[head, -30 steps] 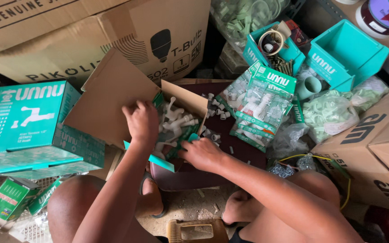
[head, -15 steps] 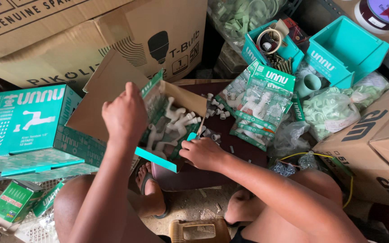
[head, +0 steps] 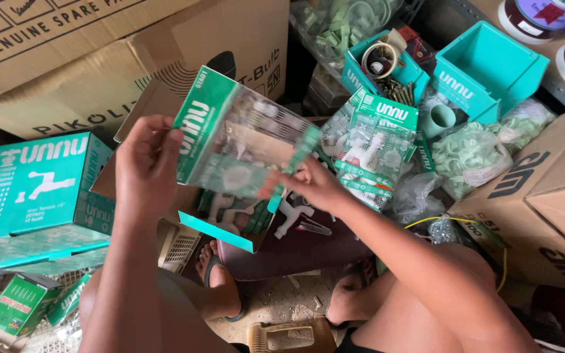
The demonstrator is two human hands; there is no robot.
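Two hands hold one clear plastic packet (head: 243,140) with green card edges, raised in the middle of the frame. The left hand (head: 145,163) pinches its left green edge between thumb and fingers; the right hand (head: 312,183) grips the lower right corner. Below the packet sits an open carton (head: 230,222) with white plastic taps (head: 292,216) lying in it. More packets (head: 377,147) of the same kind lie to the right, beside bags of pale green fittings (head: 469,157). Teal bins (head: 488,68) stand in the upper right. A teal box (head: 31,189) fills the left edge, and big brown cardboard boxes (head: 99,59) cover the upper left.
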